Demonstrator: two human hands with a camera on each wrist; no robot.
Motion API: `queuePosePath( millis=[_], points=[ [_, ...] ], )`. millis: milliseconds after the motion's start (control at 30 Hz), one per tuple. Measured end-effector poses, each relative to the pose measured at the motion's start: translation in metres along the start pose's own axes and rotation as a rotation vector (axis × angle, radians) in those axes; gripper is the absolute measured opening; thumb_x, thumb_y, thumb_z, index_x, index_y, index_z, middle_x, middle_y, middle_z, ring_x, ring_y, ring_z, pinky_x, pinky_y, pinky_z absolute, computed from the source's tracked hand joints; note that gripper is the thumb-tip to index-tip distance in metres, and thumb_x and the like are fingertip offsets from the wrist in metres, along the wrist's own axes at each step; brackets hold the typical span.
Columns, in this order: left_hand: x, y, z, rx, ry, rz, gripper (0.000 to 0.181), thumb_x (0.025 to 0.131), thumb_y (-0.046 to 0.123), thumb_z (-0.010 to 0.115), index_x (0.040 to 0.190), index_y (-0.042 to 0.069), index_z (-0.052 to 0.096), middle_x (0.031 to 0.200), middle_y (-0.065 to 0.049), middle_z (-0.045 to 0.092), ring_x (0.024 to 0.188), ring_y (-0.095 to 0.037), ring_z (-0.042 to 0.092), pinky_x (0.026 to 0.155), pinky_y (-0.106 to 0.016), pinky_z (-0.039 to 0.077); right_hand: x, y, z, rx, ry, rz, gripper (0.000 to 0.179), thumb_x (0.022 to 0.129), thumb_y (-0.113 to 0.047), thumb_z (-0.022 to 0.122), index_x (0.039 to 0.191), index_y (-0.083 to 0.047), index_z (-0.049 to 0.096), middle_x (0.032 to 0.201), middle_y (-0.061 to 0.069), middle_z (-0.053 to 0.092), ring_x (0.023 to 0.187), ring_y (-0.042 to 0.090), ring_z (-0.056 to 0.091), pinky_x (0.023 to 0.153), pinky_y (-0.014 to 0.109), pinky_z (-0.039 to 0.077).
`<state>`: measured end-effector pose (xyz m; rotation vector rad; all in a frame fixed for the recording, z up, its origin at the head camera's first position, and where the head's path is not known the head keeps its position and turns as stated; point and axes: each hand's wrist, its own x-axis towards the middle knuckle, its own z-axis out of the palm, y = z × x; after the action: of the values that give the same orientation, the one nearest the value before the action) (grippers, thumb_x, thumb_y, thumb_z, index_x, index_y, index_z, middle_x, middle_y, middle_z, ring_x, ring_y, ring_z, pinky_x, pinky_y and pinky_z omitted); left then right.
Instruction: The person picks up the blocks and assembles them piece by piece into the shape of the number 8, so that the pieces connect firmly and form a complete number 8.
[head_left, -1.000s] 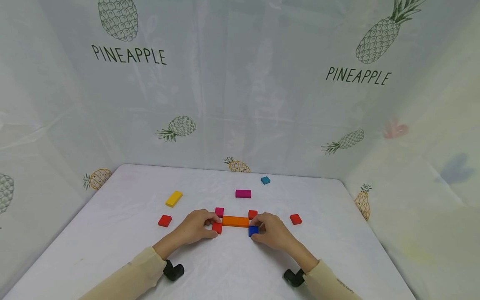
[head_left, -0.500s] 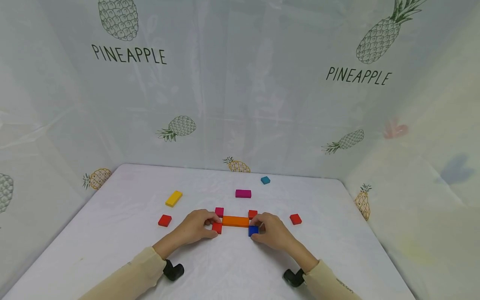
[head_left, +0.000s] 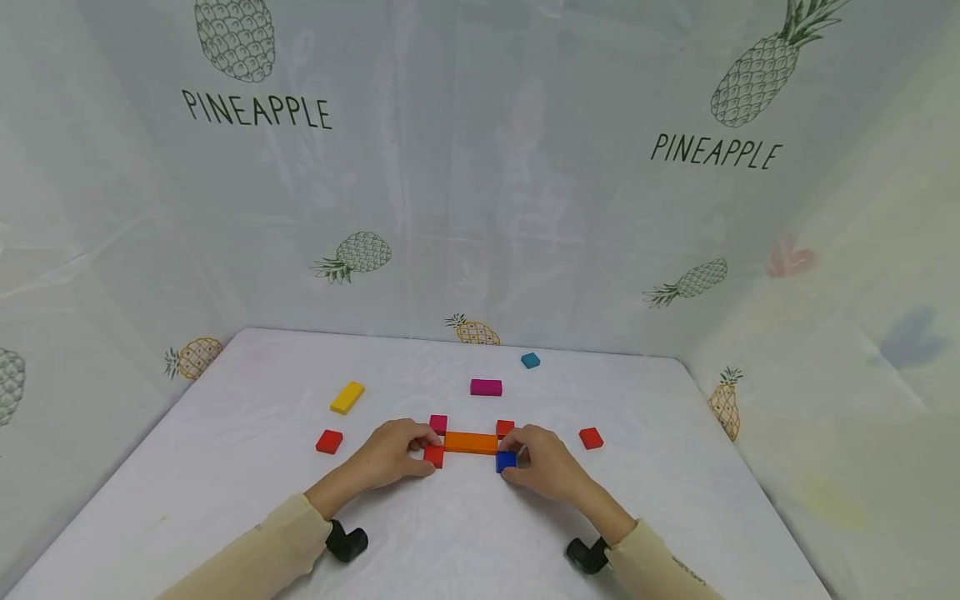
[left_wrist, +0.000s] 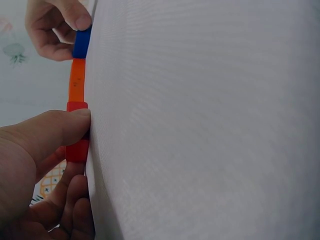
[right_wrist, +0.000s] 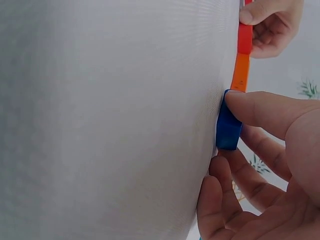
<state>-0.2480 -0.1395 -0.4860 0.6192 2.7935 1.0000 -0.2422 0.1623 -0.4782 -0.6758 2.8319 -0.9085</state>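
Observation:
Between thumb and fingers, my left hand (head_left: 393,454) pinches a red block (head_left: 434,456) at the near left corner of a long orange block (head_left: 471,442). On the other side my right hand (head_left: 549,463) pinches a blue block (head_left: 506,462) at the orange block's near right corner. A pink block (head_left: 438,424) sits at the far left corner and another red block (head_left: 506,428) at the far right, partly behind my right fingers. In the left wrist view, the thumb presses the near face of the held red block (left_wrist: 77,150); the right wrist view shows the thumb on the blue block (right_wrist: 229,127).
Farther back lie a yellow block (head_left: 347,397), a magenta block (head_left: 486,387) and a teal block (head_left: 531,360). One loose red block (head_left: 329,442) is to the left, another red block (head_left: 591,438) to the right. A pineapple-print curtain (head_left: 480,208) rises behind the white table (head_left: 450,542).

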Motion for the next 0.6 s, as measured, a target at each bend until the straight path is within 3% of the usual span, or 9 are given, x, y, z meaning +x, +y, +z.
queuePosePath(
  millis=[600],
  points=[
    [-0.0010,0.0008,-0.0008,0.004,-0.002,0.005,0.030,0.087,0.018,0.089,0.114,0.020,0.077,0.097,0.006,0.064,0.094,-0.016,0.055,0.084,-0.035,0.050,-0.0007,-0.0019,-0.0015,0.000,0.006,-0.009,0.032,0.088,-0.016,0.089,0.116,-0.014,0.074,0.104,-0.002,0.067,0.092,0.014,0.060,0.076,0.023,0.056]
  ],
)
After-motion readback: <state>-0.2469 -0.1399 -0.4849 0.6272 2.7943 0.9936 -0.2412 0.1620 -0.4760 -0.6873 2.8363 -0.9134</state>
